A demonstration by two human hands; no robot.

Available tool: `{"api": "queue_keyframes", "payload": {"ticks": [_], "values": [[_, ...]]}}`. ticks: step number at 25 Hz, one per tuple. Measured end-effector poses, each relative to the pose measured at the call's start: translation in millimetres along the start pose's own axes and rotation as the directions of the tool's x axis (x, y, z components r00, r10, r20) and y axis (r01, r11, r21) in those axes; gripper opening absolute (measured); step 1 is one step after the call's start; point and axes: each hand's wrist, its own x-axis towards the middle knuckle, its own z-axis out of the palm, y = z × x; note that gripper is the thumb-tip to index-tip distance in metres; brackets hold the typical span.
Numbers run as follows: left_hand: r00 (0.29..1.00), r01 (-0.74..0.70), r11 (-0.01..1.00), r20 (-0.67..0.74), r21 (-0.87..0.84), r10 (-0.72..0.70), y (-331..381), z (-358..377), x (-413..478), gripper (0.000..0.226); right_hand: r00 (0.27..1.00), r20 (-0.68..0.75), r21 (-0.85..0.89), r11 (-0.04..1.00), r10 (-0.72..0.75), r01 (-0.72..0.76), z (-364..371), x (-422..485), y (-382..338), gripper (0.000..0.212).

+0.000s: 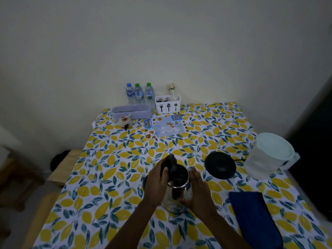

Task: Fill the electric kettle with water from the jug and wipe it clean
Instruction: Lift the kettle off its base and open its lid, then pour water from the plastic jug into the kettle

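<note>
Kettle [177, 192] btwn both hands | base [220, 165] right | cloth [251, 216] near

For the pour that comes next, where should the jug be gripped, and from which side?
Probably by the handle on the jug, which sticks out at its near-right side. Come in with the right hand from the right edge of the table; the lid is on and offers no grip.

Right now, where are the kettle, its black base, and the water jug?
kettle [177, 192]: head view, on its steel body below the rim.
black base [220, 165]: head view, centre of the disc.
water jug [274, 147]: head view, on its pale lid.
</note>
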Motion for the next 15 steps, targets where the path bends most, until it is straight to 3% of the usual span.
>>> {"api": "queue_keyframes", "payload": {"ticks": [4, 8, 13, 15], "values": [[0.96, 0.257, 0.907, -0.021, -0.334, -0.28, 3.2, -9.2, -17.5, 0.041, 1.0, -0.023, 0.031, 0.999, -0.015, 0.016, -0.7, -1.6, -0.8, 0.117], [0.894, 0.407, 0.838, -0.03, -0.364, -0.448, 1.8, -22.9, -21.8, 0.04, 0.999, -0.03, 0.002, 0.999, -0.041, 0.041, -0.5, -1.3, 0.0, 0.115], [0.847, 0.366, 0.813, -0.2, -0.453, -0.493, -5.2, -31.9, -37.5, 0.027, 0.999, -0.035, -0.034, 0.999, -0.038, 0.037, 0.1, -1.0, 1.2, 0.117], [0.828, 0.322, 0.863, -0.327, -0.389, -0.456, -4.8, -29.7, -43.8, 0.029, 0.999, -0.032, -0.036, 0.999, -0.041, 0.04, -0.3, 0.0, 1.8, 0.118]]}}
